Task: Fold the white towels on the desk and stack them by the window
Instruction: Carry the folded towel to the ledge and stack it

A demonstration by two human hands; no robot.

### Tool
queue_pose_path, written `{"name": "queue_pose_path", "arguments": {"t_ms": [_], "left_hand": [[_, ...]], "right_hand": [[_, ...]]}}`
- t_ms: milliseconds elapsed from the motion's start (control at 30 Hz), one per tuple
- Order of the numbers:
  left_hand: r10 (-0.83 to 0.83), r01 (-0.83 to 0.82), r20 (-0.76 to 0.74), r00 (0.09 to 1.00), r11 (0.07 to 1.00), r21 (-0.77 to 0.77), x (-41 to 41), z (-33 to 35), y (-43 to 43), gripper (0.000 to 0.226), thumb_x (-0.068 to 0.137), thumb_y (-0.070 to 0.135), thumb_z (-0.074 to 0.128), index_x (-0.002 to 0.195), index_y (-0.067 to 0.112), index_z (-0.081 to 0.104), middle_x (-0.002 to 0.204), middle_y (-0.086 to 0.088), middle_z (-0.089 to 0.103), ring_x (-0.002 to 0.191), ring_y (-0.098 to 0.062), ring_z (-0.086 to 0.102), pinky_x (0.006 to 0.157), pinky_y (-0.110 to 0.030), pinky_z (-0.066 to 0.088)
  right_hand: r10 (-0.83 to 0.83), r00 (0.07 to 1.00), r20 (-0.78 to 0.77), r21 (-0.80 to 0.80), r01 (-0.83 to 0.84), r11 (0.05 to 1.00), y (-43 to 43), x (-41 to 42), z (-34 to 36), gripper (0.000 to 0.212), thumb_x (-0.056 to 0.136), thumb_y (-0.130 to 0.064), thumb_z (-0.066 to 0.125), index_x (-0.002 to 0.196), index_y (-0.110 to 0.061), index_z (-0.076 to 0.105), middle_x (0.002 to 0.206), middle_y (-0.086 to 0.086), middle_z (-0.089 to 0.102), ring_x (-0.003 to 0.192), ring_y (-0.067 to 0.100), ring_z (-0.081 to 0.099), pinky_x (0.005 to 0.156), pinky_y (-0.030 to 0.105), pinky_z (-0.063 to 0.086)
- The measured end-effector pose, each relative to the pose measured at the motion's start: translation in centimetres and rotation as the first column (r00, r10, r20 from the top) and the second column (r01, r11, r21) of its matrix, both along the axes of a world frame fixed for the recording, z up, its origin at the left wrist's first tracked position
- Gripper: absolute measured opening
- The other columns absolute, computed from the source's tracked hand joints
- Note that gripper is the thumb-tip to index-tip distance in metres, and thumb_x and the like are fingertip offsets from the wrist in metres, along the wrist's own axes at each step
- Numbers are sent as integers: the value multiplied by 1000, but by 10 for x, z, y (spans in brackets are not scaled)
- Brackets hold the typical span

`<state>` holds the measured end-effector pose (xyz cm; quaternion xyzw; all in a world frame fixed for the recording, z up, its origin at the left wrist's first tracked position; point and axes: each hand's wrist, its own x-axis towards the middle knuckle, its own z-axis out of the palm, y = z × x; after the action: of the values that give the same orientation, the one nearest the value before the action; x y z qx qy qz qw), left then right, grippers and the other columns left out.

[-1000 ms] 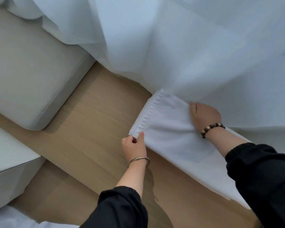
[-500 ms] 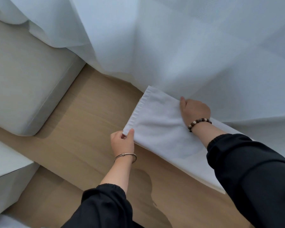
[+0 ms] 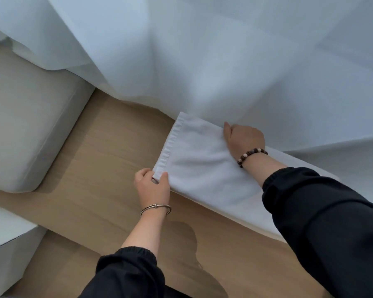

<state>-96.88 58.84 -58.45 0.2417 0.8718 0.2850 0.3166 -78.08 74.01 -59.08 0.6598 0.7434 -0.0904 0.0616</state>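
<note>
The near corner of the towel (image 3: 202, 168) is pinched by the left hand (image 3: 153, 187), with the thumb laid on top of the cloth and the fingers curled beneath the hemmed end. The far long edge is grasped by the right hand (image 3: 244, 139): the thumb is pressed along the cloth, and the fingers are curled over the edge and hidden behind the back of the hand. A thin metal bangle (image 3: 155, 208) is worn on the left wrist and a bead bracelet (image 3: 251, 155) on the right. Both forearms are covered by black sleeves with gathered cuffs, the left sleeve (image 3: 127, 274) at the bottom of the view and the right sleeve (image 3: 327, 222) at the lower right.

The towel is spread flat as a long white strip on the wooden surface (image 3: 99, 173). Its ribbed short hem is turned toward the left, and its length runs to the lower right, where it is covered by the right sleeve. Its far edge lies against the foot of a sheer white curtain (image 3: 202, 61), by which the whole upper part of the view is filled and part of the right hand's knuckles is touched.

A soft shadow (image 3: 187, 244) is cast on the wood beside the left forearm. To the left of the surface a pale grey cushion (image 3: 26, 130) is seen, its top partly draped by the curtain, and a second pale block (image 3: 7, 254) is seen at the lower left corner.
</note>
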Motion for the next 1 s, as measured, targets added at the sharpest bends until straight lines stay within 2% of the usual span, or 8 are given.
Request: {"name": "queue_pose_path", "arguments": {"t_ms": [67,167,300,400,567,667,767,1000], "left_hand": [[-107,101,-223,969,994,-40,10,12,7,36,74,-1,56,110,0,55,150,-15,27,138,-32,24,110,-42,23],[-417,468,-509,753,883,-31,40,25,29,74,68,2,58,139,7,39,156,-17,17,144,-36,11,110,-59,11],[-826,886,-476,303,428,-178,99,23,52,62,94,34,42,151,22,20,160,-5,2,146,-29,-7,112,-54,-2],[-901,937,-432,-44,113,-330,111,-2,48,61,97,47,26,151,33,3,158,3,-13,144,-24,-19,108,-48,-19],[-830,952,-556,-48,131,-278,98,-14,44,63,87,49,31,147,31,30,156,-2,21,144,-29,20,112,-53,16],[-800,965,-595,-70,95,-242,91,-18,44,62,85,50,34,144,31,36,153,-4,30,141,-32,27,109,-53,24],[-794,972,-597,-114,36,-234,84,-20,45,62,84,50,36,143,30,39,152,-6,32,140,-33,28,108,-55,25],[-829,972,-544,-130,1,-234,80,-10,49,60,85,48,37,138,24,49,150,-9,36,138,-35,31,108,-56,23]], "right_hand": [[25,999,-40,24,-24,999,-3,4,2,45,102,-41,22,75,-16,48,60,0,41,59,25,41,56,31,26],[34,992,-121,-13,-36,999,-5,26,8,40,103,-33,25,78,-14,50,61,3,43,60,26,42,56,32,28],[-249,958,-144,-302,197,933,5,86,17,53,103,-35,22,72,-3,49,69,12,47,70,27,45,65,31,29],[-290,956,-44,-477,235,847,3,119,19,55,102,-42,22,72,-4,48,80,14,50,72,26,47,65,31,30],[-198,979,56,-418,203,885,-15,127,14,57,99,-51,18,78,-9,50,78,9,49,76,27,49,69,32,37],[-68,988,138,-120,85,989,-32,122,14,55,99,-47,25,65,-13,50,66,8,54,65,28,53,58,31,32],[-26,999,48,143,18,990,-55,122,15,53,92,-39,37,57,-5,56,54,17,58,50,33,56,50,29,28],[-132,988,79,-65,137,988,-41,138,7,60,98,-51,20,58,-14,45,55,1,42,61,24,45,59,30,29]]}}
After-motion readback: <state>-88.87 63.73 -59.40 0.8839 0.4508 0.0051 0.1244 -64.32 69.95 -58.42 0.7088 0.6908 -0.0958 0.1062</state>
